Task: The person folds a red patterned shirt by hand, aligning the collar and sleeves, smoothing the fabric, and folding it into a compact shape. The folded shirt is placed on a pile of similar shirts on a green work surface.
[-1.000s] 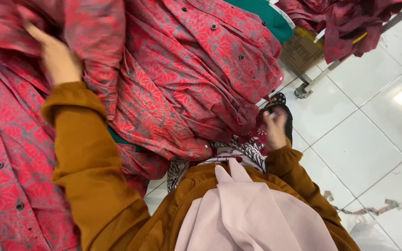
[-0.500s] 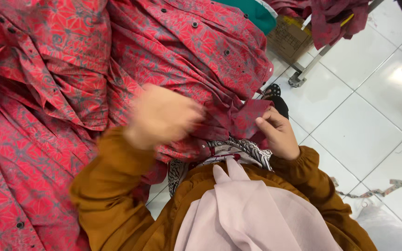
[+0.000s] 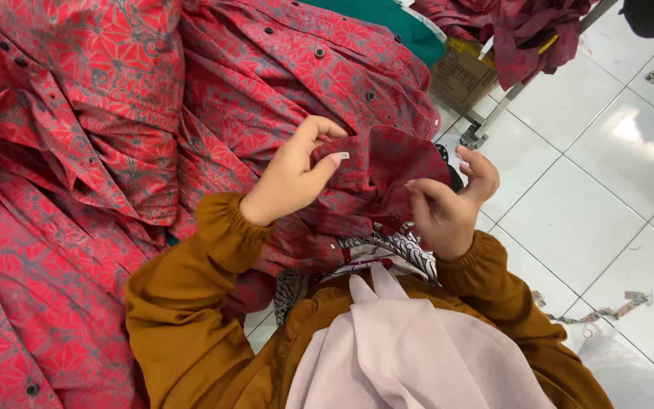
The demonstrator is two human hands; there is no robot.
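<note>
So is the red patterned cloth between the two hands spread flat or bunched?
Bunched: the left hand and right hand each pinch a fold of the red patterned cloth, which creases between them.

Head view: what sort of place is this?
Probably a garment workshop: a heap of identical red patterned shirts, more on a metal rack, a cardboard box, fabric scraps on white tiles.

Dark red patterned shirt piece [image 3: 387, 170], folded and crumpled, above the lap.

My left hand [image 3: 293, 173] and right hand [image 3: 448, 208] pinch a dark red fabric fold [image 3: 387, 170] between them, near my lap. Red patterned shirts [image 3: 92, 151] pile left; white tiled floor [image 3: 592, 189] lies right.
</note>
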